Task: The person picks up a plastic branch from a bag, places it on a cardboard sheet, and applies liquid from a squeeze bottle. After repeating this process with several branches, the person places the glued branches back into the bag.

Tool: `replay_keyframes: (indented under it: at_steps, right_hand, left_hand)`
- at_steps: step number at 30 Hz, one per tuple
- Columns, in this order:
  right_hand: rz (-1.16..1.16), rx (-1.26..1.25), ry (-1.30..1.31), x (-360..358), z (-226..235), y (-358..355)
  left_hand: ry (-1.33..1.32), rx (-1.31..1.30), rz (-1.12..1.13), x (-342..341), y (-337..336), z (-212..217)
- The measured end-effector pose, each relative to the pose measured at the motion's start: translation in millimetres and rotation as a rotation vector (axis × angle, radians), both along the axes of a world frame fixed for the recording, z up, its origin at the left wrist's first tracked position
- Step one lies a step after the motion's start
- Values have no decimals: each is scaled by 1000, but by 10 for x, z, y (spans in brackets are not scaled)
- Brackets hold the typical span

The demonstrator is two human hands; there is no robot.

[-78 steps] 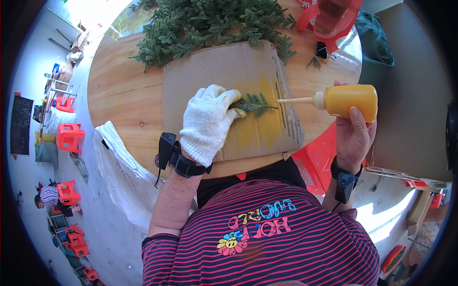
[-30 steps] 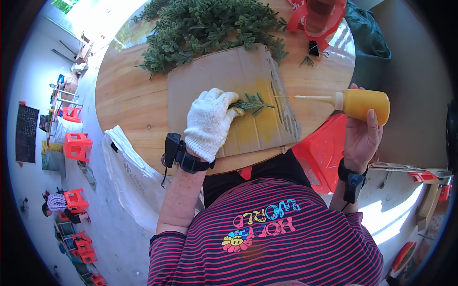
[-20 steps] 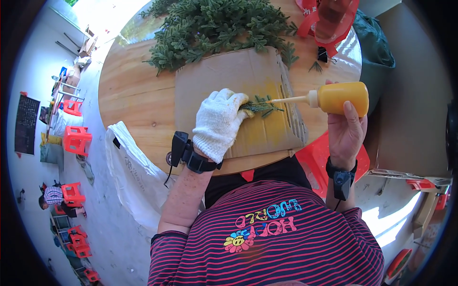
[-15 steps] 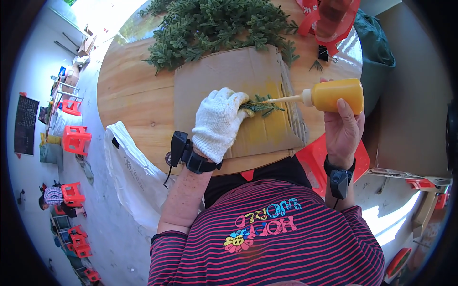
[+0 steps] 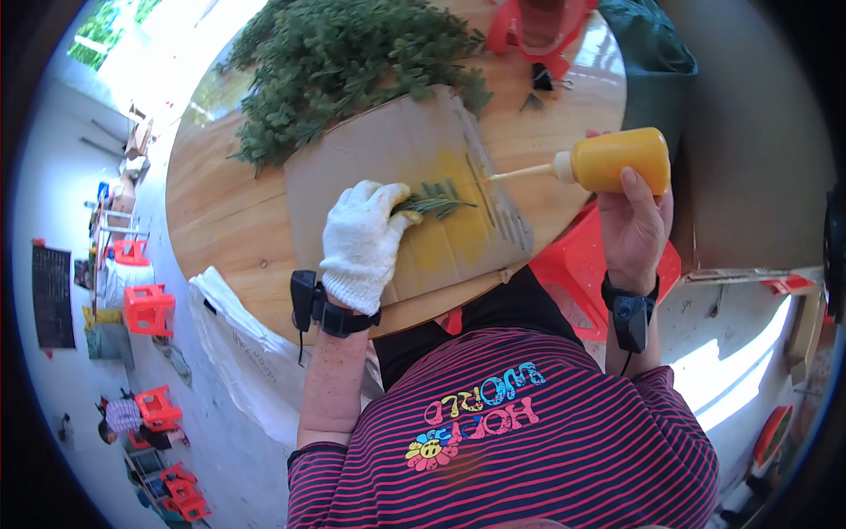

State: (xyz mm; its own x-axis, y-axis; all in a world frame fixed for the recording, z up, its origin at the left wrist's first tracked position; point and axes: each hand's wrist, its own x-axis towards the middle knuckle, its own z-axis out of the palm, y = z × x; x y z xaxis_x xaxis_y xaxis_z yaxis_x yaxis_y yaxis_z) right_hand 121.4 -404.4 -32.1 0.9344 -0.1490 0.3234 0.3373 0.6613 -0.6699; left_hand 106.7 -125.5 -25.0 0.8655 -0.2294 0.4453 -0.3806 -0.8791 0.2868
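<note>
My left hand (image 5: 359, 242), in a white knit glove, pinches a small green needle-leaved sprig (image 5: 436, 201) over a flat piece of cardboard (image 5: 352, 154) stained yellow. Bare, my right hand (image 5: 636, 220) wraps round a squeeze bottle (image 5: 621, 161) of yellow-orange liquid. The bottle lies nearly level, its long pale nozzle pointing left, and the tip is a little to the right of the sprig, apart from it. Beyond the cardboard, a big heap of green sprigs (image 5: 344, 70) spreads over the round wooden table (image 5: 216, 207).
At the table's far right are a red bag (image 5: 564, 26), a black binder clip (image 5: 541, 78) and a loose sprig (image 5: 531, 102). A red stool (image 5: 573, 273) stands under the right edge. A large cardboard box (image 5: 758, 176) rises at right. White sacking (image 5: 247, 353) hangs at left.
The gloved hand and sprig have shifted left, away from the nozzle tip, which touched or nearly touched the sprig before. The whole view has also turned, moving table and cardboard left.
</note>
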Motion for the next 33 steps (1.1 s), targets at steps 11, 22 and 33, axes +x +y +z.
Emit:
replay_keyframes:
  at_steps: [11, 22, 33]
  right_hand:
    - [166, 561, 49, 281, -282, 284]
    - [276, 689, 160, 403, -376, 445]
    - [484, 802, 185, 561, -531, 650]
  left_hand:
    - [85, 69, -90, -28, -31, -16]
    - [315, -74, 139, -249, -27, 266]
    - [190, -51, 139, -286, -32, 60]
